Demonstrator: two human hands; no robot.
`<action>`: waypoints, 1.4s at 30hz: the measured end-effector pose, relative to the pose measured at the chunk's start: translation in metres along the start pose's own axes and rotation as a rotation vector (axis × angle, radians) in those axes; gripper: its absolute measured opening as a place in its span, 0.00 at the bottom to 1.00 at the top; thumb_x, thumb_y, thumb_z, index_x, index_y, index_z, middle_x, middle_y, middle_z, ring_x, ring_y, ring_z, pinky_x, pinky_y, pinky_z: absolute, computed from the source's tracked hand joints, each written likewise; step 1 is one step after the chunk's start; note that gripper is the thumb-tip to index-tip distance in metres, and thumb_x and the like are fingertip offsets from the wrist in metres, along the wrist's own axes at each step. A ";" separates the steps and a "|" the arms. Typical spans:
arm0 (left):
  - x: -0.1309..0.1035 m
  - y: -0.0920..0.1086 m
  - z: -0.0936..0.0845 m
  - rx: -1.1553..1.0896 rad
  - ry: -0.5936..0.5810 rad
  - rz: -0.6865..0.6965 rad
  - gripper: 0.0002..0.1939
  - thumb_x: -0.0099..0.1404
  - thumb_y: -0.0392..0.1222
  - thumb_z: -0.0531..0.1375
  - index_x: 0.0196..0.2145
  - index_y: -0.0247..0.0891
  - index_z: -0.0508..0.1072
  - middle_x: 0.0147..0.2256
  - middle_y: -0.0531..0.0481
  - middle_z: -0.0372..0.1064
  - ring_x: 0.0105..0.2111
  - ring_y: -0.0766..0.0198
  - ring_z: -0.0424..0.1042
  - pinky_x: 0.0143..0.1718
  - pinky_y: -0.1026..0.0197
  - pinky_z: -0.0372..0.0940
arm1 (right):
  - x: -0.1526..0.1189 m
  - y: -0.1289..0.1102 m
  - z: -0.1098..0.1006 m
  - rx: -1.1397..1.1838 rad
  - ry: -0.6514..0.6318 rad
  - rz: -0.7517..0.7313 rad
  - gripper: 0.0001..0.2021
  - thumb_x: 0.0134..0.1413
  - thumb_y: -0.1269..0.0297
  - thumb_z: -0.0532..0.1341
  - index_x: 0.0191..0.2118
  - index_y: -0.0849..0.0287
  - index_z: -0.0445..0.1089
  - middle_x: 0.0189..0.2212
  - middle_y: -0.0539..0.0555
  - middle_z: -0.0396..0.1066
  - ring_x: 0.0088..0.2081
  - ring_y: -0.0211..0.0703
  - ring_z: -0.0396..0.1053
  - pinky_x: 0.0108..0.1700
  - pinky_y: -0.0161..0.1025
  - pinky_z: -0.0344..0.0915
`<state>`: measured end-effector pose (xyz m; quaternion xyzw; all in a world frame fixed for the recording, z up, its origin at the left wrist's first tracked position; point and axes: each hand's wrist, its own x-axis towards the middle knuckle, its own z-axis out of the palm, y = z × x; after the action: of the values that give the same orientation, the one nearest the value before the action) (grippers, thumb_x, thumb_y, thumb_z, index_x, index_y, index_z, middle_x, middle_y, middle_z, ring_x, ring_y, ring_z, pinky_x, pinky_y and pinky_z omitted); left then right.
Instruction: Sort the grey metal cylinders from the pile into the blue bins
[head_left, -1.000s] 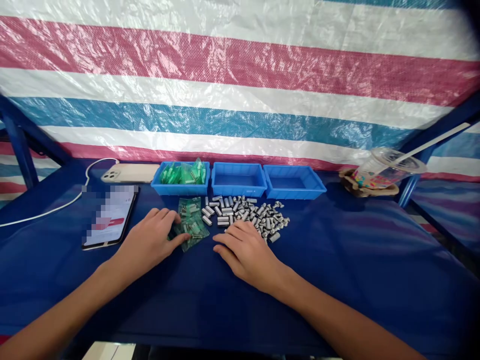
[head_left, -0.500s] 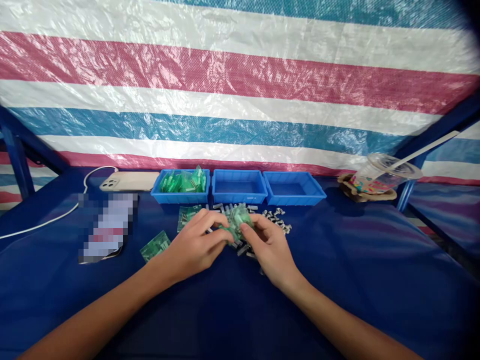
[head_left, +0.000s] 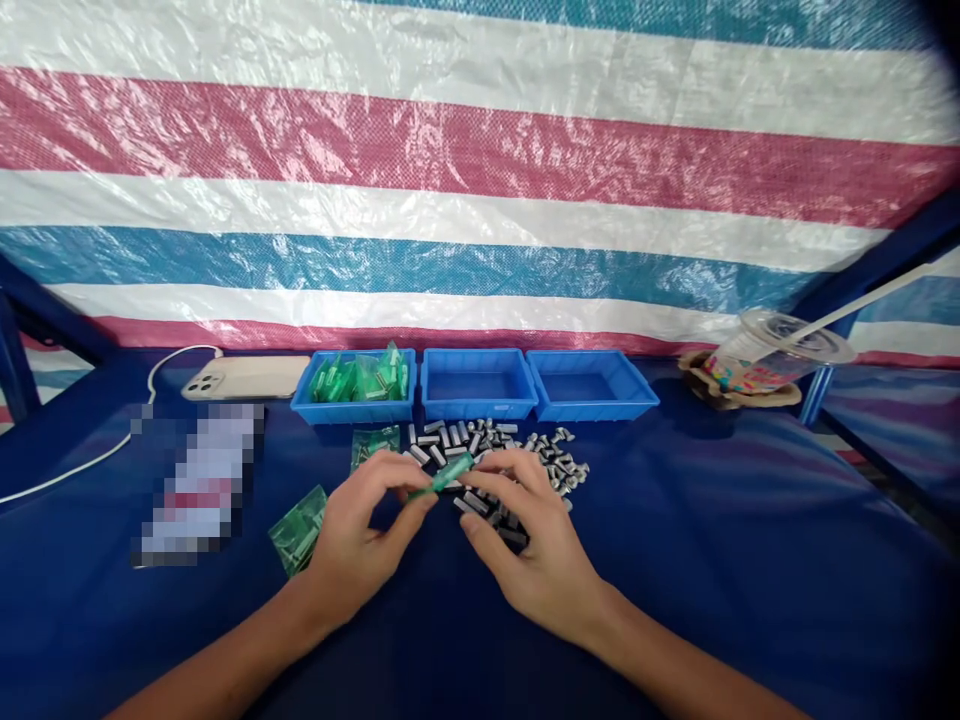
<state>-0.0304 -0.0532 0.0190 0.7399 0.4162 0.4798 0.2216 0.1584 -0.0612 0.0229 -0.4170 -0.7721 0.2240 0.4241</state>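
My left hand [head_left: 367, 525] pinches a small green plastic bag [head_left: 455, 470], rolled narrow, between thumb and fingertips. At the bag's far end is my right hand [head_left: 536, 545], its fingertips close to or touching the plastic and its thumb held apart below. Under and behind both hands lies a pile of short metal cylinders [head_left: 454, 435], with small screws [head_left: 566, 470] on the right side. One filled green bag [head_left: 375, 440] lies partly behind my left hand, and another filled bag [head_left: 300, 530] rests left of my wrist.
Three blue bins stand in a row at the back: the left bin [head_left: 352, 412] holds several green bags, while the middle bin [head_left: 476, 408] and right bin [head_left: 596, 408] show bare bottoms. A phone [head_left: 247, 378], a blurred-out flat item [head_left: 202, 490] and a plastic cup [head_left: 772, 350] flank them.
The crumpled green bag is now rolled into a narrow strip. My right thumb has come away from it, and both hands sit slightly lower in the view, baring more of the metal pile.
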 end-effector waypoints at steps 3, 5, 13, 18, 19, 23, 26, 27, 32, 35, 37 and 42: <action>-0.003 0.000 0.002 0.174 -0.059 0.281 0.13 0.60 0.25 0.56 0.38 0.41 0.69 0.35 0.49 0.66 0.35 0.65 0.66 0.37 0.62 0.63 | 0.003 -0.004 -0.001 0.304 -0.114 0.200 0.09 0.59 0.61 0.55 0.36 0.58 0.70 0.30 0.52 0.67 0.33 0.40 0.66 0.35 0.38 0.66; -0.006 0.001 0.003 0.229 -0.111 0.336 0.16 0.60 0.24 0.55 0.41 0.41 0.70 0.36 0.48 0.66 0.37 0.64 0.65 0.39 0.61 0.63 | 0.005 -0.005 0.000 0.384 -0.093 0.288 0.10 0.60 0.61 0.54 0.34 0.58 0.70 0.26 0.50 0.66 0.28 0.37 0.65 0.30 0.34 0.64; -0.004 0.007 0.003 -0.385 -0.293 -0.375 0.17 0.70 0.48 0.46 0.43 0.38 0.71 0.35 0.47 0.68 0.35 0.62 0.66 0.38 0.59 0.63 | -0.001 0.006 0.004 0.049 0.119 -0.139 0.18 0.55 0.78 0.55 0.48 0.53 0.69 0.39 0.54 0.68 0.40 0.40 0.67 0.40 0.38 0.67; -0.003 0.010 0.003 -0.445 -0.186 -0.510 0.11 0.67 0.47 0.54 0.35 0.37 0.70 0.28 0.52 0.65 0.29 0.67 0.64 0.31 0.65 0.62 | -0.007 0.008 0.004 -0.152 0.134 -0.270 0.26 0.50 0.83 0.54 0.52 0.53 0.67 0.40 0.56 0.59 0.44 0.44 0.61 0.42 0.42 0.66; -0.004 0.010 0.004 -0.387 -0.153 -0.466 0.09 0.66 0.45 0.55 0.34 0.37 0.70 0.28 0.52 0.64 0.29 0.67 0.64 0.31 0.66 0.62 | -0.007 0.007 0.004 -0.153 0.125 -0.250 0.26 0.50 0.83 0.54 0.53 0.53 0.67 0.39 0.56 0.57 0.44 0.44 0.61 0.41 0.42 0.66; -0.006 0.003 0.005 -0.120 0.024 -0.154 0.04 0.64 0.35 0.57 0.38 0.39 0.69 0.32 0.52 0.65 0.32 0.66 0.66 0.34 0.65 0.63 | -0.007 -0.001 0.004 -0.004 0.025 -0.068 0.23 0.53 0.79 0.54 0.54 0.55 0.66 0.36 0.54 0.58 0.39 0.42 0.61 0.39 0.42 0.65; -0.006 0.001 0.005 0.042 0.062 0.135 0.09 0.61 0.28 0.59 0.37 0.40 0.69 0.32 0.51 0.66 0.34 0.65 0.66 0.35 0.63 0.63 | -0.004 -0.007 0.003 0.273 -0.069 0.121 0.16 0.56 0.69 0.56 0.51 0.56 0.67 0.35 0.53 0.61 0.36 0.40 0.63 0.37 0.39 0.65; -0.005 0.001 0.006 0.086 0.049 0.216 0.10 0.60 0.26 0.59 0.37 0.39 0.70 0.32 0.51 0.67 0.34 0.65 0.66 0.36 0.63 0.63 | -0.003 -0.009 0.002 0.371 -0.082 0.177 0.13 0.58 0.65 0.56 0.49 0.55 0.68 0.35 0.53 0.62 0.35 0.39 0.63 0.37 0.39 0.66; -0.007 0.004 0.008 0.229 -0.088 0.390 0.15 0.59 0.22 0.57 0.39 0.38 0.72 0.35 0.48 0.68 0.38 0.63 0.63 0.42 0.59 0.61 | 0.000 -0.014 0.004 0.605 -0.053 0.400 0.08 0.59 0.64 0.56 0.41 0.55 0.70 0.30 0.50 0.66 0.32 0.36 0.66 0.36 0.35 0.66; -0.009 0.007 0.007 0.125 -0.160 0.279 0.12 0.62 0.30 0.59 0.43 0.39 0.71 0.38 0.46 0.68 0.39 0.61 0.64 0.44 0.58 0.60 | 0.000 -0.011 0.005 0.444 0.041 0.287 0.07 0.58 0.71 0.56 0.38 0.55 0.70 0.29 0.49 0.67 0.32 0.35 0.67 0.35 0.33 0.65; -0.007 0.009 0.005 -0.073 -0.230 0.062 0.10 0.66 0.41 0.56 0.44 0.39 0.71 0.37 0.46 0.69 0.38 0.61 0.65 0.42 0.59 0.61 | -0.001 -0.008 0.006 0.299 0.099 0.140 0.10 0.57 0.74 0.55 0.38 0.55 0.71 0.31 0.49 0.67 0.33 0.35 0.67 0.35 0.33 0.65; -0.001 0.015 0.005 -0.620 -0.223 -0.598 0.27 0.70 0.56 0.43 0.29 0.35 0.71 0.27 0.48 0.65 0.29 0.65 0.63 0.32 0.62 0.61 | -0.006 -0.001 0.005 -0.038 0.217 -0.208 0.16 0.53 0.82 0.56 0.43 0.56 0.70 0.43 0.55 0.62 0.44 0.41 0.65 0.43 0.40 0.66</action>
<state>-0.0204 -0.0618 0.0272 0.5327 0.4219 0.4142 0.6055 0.1550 -0.0667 0.0183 -0.3645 -0.7650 0.1177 0.5178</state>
